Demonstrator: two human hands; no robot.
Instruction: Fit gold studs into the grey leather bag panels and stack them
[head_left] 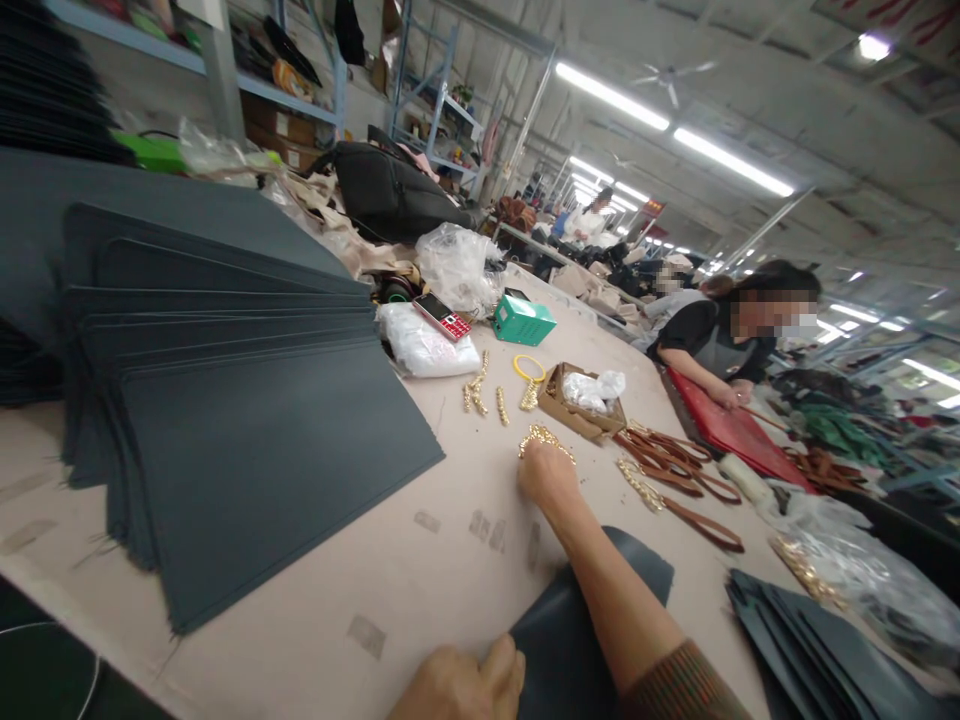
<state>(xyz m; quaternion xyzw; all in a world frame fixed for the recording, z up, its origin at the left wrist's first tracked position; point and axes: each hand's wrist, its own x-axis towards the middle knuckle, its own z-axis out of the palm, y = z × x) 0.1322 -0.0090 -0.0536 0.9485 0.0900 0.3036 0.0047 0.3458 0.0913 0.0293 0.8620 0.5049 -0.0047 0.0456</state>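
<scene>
My left hand [461,685] is at the bottom edge, fingers curled closed at the edge of a dark blue-grey leather-like panel [559,640]. Part of that panel lies under my right forearm. Farther forward, my right hand [551,475] reaches down at a small heap of gold metal pieces [544,435]. Its fingers look bent inward, and the back of the hand hides what they hold. Beyond the heap lie short gold chain pieces [502,405] and a yellow ring [529,368]. A cardboard box [585,420] holding white plastic-wrapped items stands close by.
A large fanned stack of dark panels [277,450] covers the left side. Brown straps with gold chains [667,460] lie to the right, near more panels [810,640]. A red phone [442,316] rests on a plastic bag; a green box [523,318] is beside it. A co-worker [720,330] leans over red material.
</scene>
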